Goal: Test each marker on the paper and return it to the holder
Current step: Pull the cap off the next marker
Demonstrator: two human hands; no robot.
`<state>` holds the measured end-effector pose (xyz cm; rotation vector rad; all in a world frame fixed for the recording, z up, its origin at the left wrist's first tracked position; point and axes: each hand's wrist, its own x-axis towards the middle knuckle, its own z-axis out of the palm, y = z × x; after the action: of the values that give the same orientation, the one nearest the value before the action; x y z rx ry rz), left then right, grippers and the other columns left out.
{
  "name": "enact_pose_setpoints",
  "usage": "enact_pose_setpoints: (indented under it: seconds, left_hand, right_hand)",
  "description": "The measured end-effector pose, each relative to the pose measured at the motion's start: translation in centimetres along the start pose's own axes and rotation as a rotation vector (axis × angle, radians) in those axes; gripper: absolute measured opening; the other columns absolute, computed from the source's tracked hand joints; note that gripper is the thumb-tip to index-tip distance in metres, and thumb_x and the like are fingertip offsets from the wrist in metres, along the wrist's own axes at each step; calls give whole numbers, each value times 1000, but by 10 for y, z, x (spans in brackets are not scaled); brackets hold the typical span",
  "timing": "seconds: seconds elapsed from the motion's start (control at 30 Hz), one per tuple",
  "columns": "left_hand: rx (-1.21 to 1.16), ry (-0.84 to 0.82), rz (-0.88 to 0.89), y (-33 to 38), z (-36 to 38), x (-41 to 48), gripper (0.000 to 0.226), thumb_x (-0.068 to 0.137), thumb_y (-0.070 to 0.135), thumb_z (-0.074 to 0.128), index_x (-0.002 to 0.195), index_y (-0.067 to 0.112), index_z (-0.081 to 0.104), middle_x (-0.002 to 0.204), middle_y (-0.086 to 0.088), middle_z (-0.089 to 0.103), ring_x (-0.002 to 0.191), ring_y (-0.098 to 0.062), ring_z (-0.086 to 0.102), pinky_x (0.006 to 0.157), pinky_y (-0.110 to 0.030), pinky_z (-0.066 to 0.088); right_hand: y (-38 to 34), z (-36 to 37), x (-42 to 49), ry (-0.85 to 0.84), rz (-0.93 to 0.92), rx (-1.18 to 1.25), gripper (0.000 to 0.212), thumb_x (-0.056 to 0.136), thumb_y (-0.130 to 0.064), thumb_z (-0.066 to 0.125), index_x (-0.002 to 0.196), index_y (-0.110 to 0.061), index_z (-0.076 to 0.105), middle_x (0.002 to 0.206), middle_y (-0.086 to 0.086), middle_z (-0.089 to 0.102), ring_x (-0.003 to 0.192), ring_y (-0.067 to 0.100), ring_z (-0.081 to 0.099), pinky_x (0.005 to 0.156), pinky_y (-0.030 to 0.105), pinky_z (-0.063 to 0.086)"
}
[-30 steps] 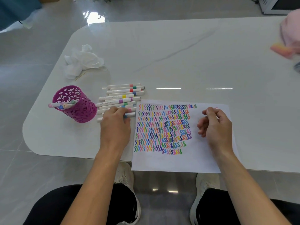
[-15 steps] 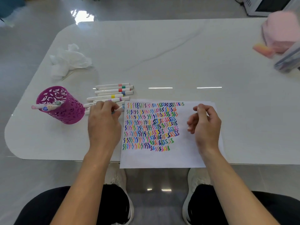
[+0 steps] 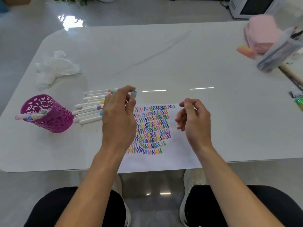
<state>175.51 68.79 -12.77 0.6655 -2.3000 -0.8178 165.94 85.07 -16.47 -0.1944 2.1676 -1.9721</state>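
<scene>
Pinching a marker in my left hand over the left edge of the paper; my right hand hovers alongside, loosely curled, empty, probably to pull the cap.

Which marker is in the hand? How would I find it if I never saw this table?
Start at the white table and find the paper covered in coloured squiggles. At its top left corner, the left hand grips one marker above the table. The other markers lie flat in a row beside it, but this one points up, showing a light blue end.
</scene>
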Motion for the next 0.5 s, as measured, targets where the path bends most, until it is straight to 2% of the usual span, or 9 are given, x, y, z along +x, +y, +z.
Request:
enact_pose_setpoints:
  seconds: [0.1, 0.2, 0.27, 0.37, 0.4, 0.5]
  left_hand:
    - [-65, -64, 12, 11, 1, 5, 37, 101, 11, 56, 133, 30, 59, 95, 21, 53, 94, -13, 56, 88, -29, 47]
    - [-203, -142, -62, 15, 5, 9, 35, 102, 16, 56, 129, 37, 61, 97, 17, 60, 92, -6, 61, 79, -14, 46]
    - [-318, -192, -136, 16, 9, 10, 31, 101, 17, 59, 125, 35, 64, 95, 12, 65, 90, -4, 64, 77, -13, 48]
    - [-417, -242, -203, 17, 16, 9, 26, 98, 14, 62, 120, 27, 67, 92, 2, 72, 88, -10, 71, 82, -26, 57]
    - [-437, -251, -214, 16, 18, 7, 24, 98, 13, 63, 118, 24, 68, 90, 2, 74, 86, -10, 72, 81, -26, 58]
    - [-493, -283, -256, 15, 22, 2, 19, 97, 13, 65, 113, 22, 69, 85, 4, 77, 78, -7, 74, 71, -15, 56]
  right_hand:
    - [-8, 0, 4, -79, -9, -31, 24, 109, -25, 48, 93, -15, 64, 62, 2, 67, 49, 14, 56, 47, 21, 45]
    - [-14, -2, 8, -164, -42, -91, 23, 108, -21, 51, 93, -14, 68, 67, 1, 69, 52, 13, 59, 49, 22, 48]
    - [-14, -1, 9, -221, -63, -144, 20, 107, -20, 54, 94, -14, 70, 72, 0, 70, 58, 11, 63, 53, 20, 49]
    - [-11, 1, 7, -285, -92, -212, 15, 103, -24, 61, 98, -15, 71, 79, -4, 71, 68, 9, 67, 59, 18, 50]
    - [-10, 2, 6, -300, -109, -238, 14, 102, -27, 63, 98, -17, 72, 81, -7, 72, 71, 8, 68, 61, 18, 51]
    - [-7, 1, 3, -343, -144, -293, 15, 99, -38, 67, 99, -24, 72, 86, -9, 74, 81, 8, 71, 67, 23, 57]
